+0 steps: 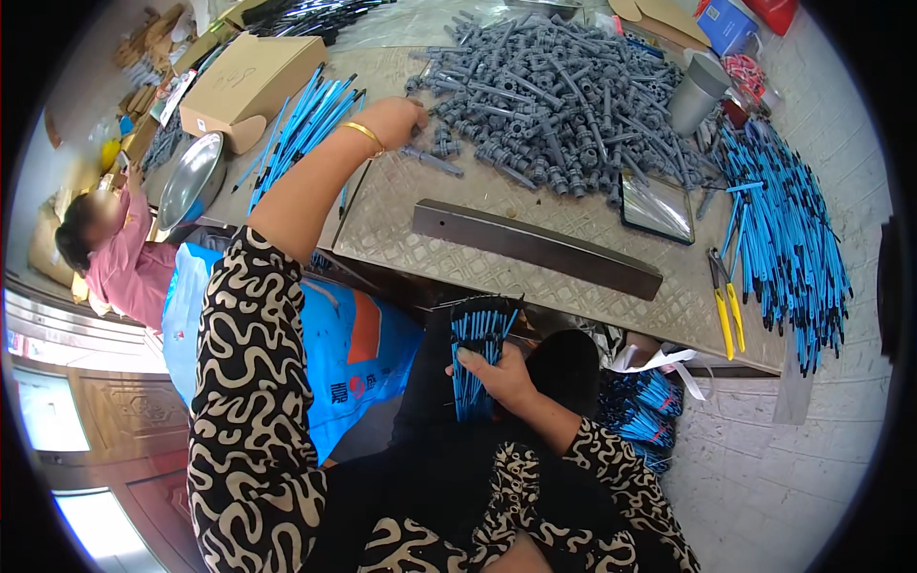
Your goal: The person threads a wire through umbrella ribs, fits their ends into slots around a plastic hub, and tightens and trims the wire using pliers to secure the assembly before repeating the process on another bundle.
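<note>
My left hand (390,122) reaches across the table to the left edge of a heap of grey plastic fittings with stems (554,105). Its fingers curl downward, and whatever they grip is hidden behind them. A loose grey fitting (432,160) lies just to the right of that hand. Low over my lap, my right hand (506,375) is closed around a bundle of thin blue tubes with black ends (468,390), held roughly upright. More blue tubes (320,115) lie on the table beside my left forearm.
A dark metal bar (535,246) lies along the table front, with a phone-like tablet (657,205) and yellow-handled pliers (728,306) to its right. At the right edge, blue tubes (783,239) are piled near a grey cup (700,94). A person (119,253) sits left, beyond a metal bowl (194,181).
</note>
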A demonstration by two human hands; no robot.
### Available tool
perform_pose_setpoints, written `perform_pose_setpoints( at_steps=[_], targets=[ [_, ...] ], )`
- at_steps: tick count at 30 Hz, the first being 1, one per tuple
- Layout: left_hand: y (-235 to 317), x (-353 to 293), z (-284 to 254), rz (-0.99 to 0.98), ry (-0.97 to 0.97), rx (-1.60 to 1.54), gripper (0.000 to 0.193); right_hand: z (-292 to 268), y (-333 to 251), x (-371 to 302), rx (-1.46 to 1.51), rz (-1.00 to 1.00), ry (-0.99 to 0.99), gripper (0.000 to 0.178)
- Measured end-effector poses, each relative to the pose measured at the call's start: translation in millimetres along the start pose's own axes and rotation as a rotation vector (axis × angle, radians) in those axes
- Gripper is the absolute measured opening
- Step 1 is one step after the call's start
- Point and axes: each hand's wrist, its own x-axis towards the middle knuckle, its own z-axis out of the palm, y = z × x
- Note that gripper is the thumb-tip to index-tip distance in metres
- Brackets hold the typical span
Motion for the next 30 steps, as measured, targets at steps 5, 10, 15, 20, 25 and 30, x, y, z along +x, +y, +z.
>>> perform_pose_setpoints(
  at_steps=[5,10,15,20,25,30],
  targets=[
    [18.4,-45.4,-27.2,-0.463,0.276,-1.17,0.029,3.9,1.6,-5.3,0.019,0.017,-0.032,0.02],
    [106.2,-112.9,-48.9,-0.466,0.091,-1.908,0.028,3.1,0.7,-7.0,0.013,-0.008,-0.009,0.021],
    [148.9,-157.0,-30.9,-0.584,-0.1,-2.01,0.026,6.9,2.5,-3.2,-0.009,-0.077,-0.029,0.021],
    [155.6,-171.9,-16.0,-0.561,-0.17,-1.932,0.024,12.5,1.8,-5.6,-0.015,-0.065,-0.019,0.022],
    [161.1,-174.7,-18.5,-0.546,-0.128,-1.848,0.023,16.6,1.0,-6.0,-0.014,-0.056,-0.007,0.021],
    [160.4,-175.4,-23.2,-0.493,-0.084,-1.695,0.023,18.3,4.0,-3.6,-0.06,-0.026,0.029,0.022]
  ],
)
